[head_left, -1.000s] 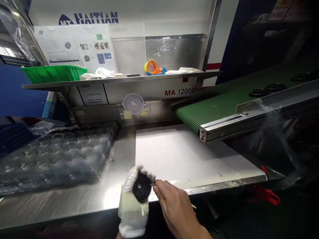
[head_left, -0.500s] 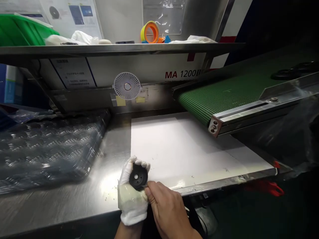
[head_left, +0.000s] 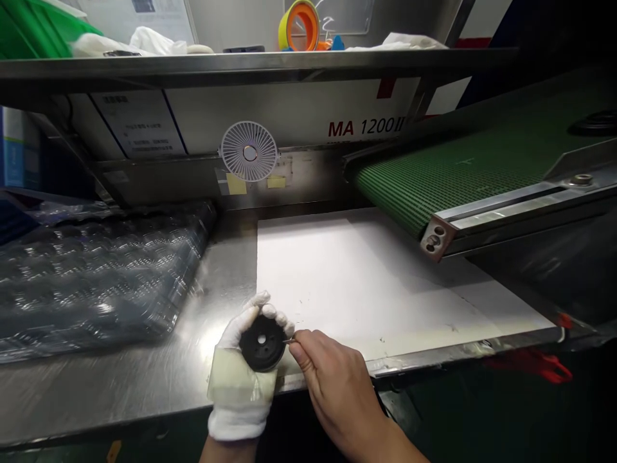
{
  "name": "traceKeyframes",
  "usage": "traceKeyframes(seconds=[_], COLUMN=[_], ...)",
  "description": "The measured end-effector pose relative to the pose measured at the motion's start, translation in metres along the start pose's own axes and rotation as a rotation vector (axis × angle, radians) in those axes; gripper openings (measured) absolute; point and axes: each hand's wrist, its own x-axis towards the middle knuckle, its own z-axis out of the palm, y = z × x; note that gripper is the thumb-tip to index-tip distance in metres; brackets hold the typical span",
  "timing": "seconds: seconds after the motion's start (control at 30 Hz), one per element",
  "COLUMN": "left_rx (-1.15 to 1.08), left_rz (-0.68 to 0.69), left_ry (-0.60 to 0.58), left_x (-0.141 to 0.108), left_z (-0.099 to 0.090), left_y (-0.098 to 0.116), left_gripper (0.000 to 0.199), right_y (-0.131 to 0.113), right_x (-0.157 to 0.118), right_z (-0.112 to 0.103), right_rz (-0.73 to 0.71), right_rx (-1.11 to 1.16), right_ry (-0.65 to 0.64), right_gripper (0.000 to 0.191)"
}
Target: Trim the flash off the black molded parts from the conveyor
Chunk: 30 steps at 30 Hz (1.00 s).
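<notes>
My left hand [head_left: 243,376], in a white glove with clear tape wrapped round the palm, is closed around a round black plastic disc [head_left: 263,355]. The disc has a hole in its centre and faces up toward me, tilted a little. At its right rim my bare right hand [head_left: 337,379] pinches a thin metal tool [head_left: 288,341] between thumb and forefinger. Only a short sliver of that tool shows, touching or very near the rim; my fingers hide the rest.
A white sheet [head_left: 328,276] covers part of the steel bench [head_left: 120,386]. Clear moulded trays [head_left: 96,283] are stacked at left. The green conveyor [head_left: 434,167] carries black rings [head_left: 595,123] at right. A small fan [head_left: 249,152] sits below the shelf [head_left: 216,62], which holds tape rolls [head_left: 301,26].
The tool in my right hand has moved up along the disc's right rim. My left hand with the disc has shifted slightly left, and the camera view has tilted downward.
</notes>
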Motion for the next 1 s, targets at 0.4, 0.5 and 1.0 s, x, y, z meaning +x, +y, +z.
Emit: traceKeyframes(seconds=[0.4,0.5,1.0], left_rx=[-0.001,0.096,0.054], left_rz=[0.163,-0.007,0.265], left_ry=[0.07,0.012,0.052], left_x=[0.007,0.0,0.002], left_z=[0.001,-0.006,0.0], left_y=[-0.014,-0.007,-0.023], left_gripper=[0.019,0.028,0.015], right_y=[-0.007,-0.002,-0.007], right_x=[-0.013,-0.012,-0.021], right_z=[0.021,0.015,0.022], right_rz=[-0.013,-0.027,-0.003], right_rx=[-0.045,0.027,-0.043], right_ry=[0.086,0.047,0.111], right_gripper=[0.04,0.04,0.041])
